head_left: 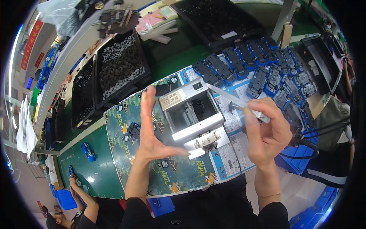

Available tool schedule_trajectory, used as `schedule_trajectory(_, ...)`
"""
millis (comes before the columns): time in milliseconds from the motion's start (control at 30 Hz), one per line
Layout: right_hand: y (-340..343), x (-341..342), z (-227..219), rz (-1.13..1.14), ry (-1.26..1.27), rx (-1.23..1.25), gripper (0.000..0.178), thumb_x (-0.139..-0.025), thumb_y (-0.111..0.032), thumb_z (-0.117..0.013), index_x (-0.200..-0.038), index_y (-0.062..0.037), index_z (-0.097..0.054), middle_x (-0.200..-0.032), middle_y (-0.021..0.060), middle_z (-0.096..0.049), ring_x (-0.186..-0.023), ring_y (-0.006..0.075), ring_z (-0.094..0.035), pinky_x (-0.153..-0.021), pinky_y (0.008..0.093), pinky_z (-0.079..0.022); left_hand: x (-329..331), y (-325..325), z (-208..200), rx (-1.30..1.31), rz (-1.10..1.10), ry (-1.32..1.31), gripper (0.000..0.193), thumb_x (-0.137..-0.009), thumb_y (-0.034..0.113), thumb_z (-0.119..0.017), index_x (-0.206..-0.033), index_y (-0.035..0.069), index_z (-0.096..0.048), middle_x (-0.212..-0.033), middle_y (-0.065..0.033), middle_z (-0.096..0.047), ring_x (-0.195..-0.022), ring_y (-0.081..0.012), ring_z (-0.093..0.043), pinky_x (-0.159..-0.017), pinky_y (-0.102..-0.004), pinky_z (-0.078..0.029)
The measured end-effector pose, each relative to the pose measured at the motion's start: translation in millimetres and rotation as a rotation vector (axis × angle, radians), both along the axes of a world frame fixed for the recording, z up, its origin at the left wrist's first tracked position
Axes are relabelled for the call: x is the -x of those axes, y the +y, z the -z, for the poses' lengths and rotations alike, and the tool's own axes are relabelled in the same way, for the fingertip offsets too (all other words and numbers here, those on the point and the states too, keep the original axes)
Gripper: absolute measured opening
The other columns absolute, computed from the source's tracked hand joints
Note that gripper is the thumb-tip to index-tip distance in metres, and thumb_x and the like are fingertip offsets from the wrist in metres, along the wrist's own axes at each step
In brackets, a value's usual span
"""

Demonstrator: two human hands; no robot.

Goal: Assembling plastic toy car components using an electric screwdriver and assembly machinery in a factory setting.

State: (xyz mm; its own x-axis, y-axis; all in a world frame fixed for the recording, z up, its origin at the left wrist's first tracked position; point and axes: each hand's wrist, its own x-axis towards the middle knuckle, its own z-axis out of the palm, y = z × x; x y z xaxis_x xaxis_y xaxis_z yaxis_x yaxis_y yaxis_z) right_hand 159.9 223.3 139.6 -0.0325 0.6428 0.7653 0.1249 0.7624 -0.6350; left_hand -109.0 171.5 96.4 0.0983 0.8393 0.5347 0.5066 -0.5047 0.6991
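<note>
A small silver box-shaped machine [197, 123] with an open window and a black switch stands on the printed cardboard in front of me. Small black pieces [203, 108] show through its window. My left hand [149, 139] is open at the machine's left side, thumb stretched toward the metal fitting at its near end, with nothing in the fingers. To the right of the machine, my right hand [267, 133] pinches a long, pale translucent strip [227, 96]. The strip's far end slants up toward the machine's top right corner.
Many blue-and-black toy car bodies [263, 80] crowd the right side. Black bins of small grey and black parts [122, 63] stand at the back left. A lone blue toy car [88, 151] lies on the green table. Another person's arm [82, 196] reaches in at lower left.
</note>
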Motion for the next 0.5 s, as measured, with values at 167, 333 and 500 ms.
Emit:
schedule_trajectory(167, -34, 1, -20, -0.017, 0.157, 0.046, 0.018, -0.086, 0.011, -0.062, -0.104, 0.008, -0.063, -0.097, 0.0161, -0.067, -0.086, 0.0187, -0.063, -0.076, 0.0263, -0.05, -48, 14, -51, -0.034, -0.078, 0.612, 0.115, -0.062, 0.061, -0.082, -0.146, -0.004, -0.036, -0.143, -0.0258, -0.045, -0.136, -0.0416, -0.04, -0.117, -0.0536, -0.025)
schedule_trajectory(333, -43, 8, -36, -0.04, 0.295, 0.054, 0.018, -0.092, 0.007, -0.06, -0.11, 0.0068, -0.062, -0.102, 0.0136, -0.067, -0.085, 0.0137, -0.065, -0.077, 0.0226, -0.051, -48, 22, -38, -0.016, -0.036, 0.609, 0.105, -0.07, 0.062, -0.075, -0.142, -0.005, -0.038, -0.144, -0.0229, -0.046, -0.138, -0.0391, -0.039, -0.117, -0.055, -0.023)
schedule_trajectory(500, -38, 38, -62, -0.131, 0.368, 0.0, 0.018, -0.094, 0.004, -0.061, -0.111, 0.0052, -0.063, -0.094, 0.011, -0.069, -0.082, 0.0126, -0.066, -0.075, 0.0238, -0.053, -47, 20, -39, -0.033, -0.052, 0.627, 0.108, -0.068, 0.066, -0.075, -0.142, -0.003, -0.04, -0.145, -0.0213, -0.046, -0.139, -0.0383, -0.036, -0.118, -0.056, -0.021)
